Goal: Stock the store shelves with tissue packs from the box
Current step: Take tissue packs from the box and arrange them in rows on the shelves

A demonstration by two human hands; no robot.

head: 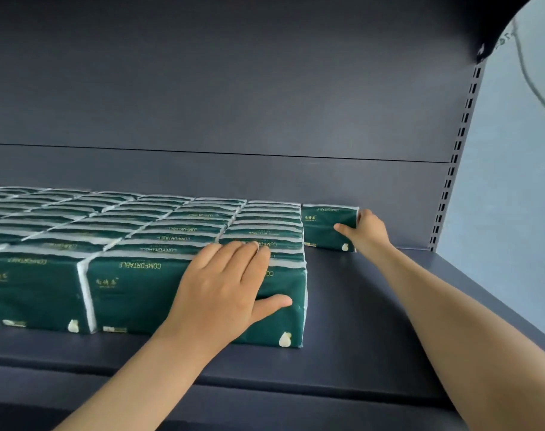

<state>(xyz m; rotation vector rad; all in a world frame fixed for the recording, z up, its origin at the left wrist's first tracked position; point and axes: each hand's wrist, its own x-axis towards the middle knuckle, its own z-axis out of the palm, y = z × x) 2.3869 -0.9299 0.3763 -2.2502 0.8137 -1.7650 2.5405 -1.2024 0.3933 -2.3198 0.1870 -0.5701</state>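
soft, even light comes from the right, where the pale wall [507,197] shows brightest. the dark shelf [352,306] stays dim, with a faint sheen on its deck. the glossy tissue packs [134,293] blur in the far left rows, and the lone pack [327,231] looks slightly soft. the wide lens bends the slotted post [454,157].

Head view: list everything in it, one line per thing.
tissue pack block: many packs, dark green with white ends, in rows on the left and middle of the shelf
single tissue pack: one, dark green, at the back, right of the block
shelf: one, dark grey, under the packs
back panel: one, dark grey, behind
slotted upright: one, grey, right edge
cable: one, pale, top right
left hand: rests on the block's front right pack
right hand: pinches the single tissue pack's right end
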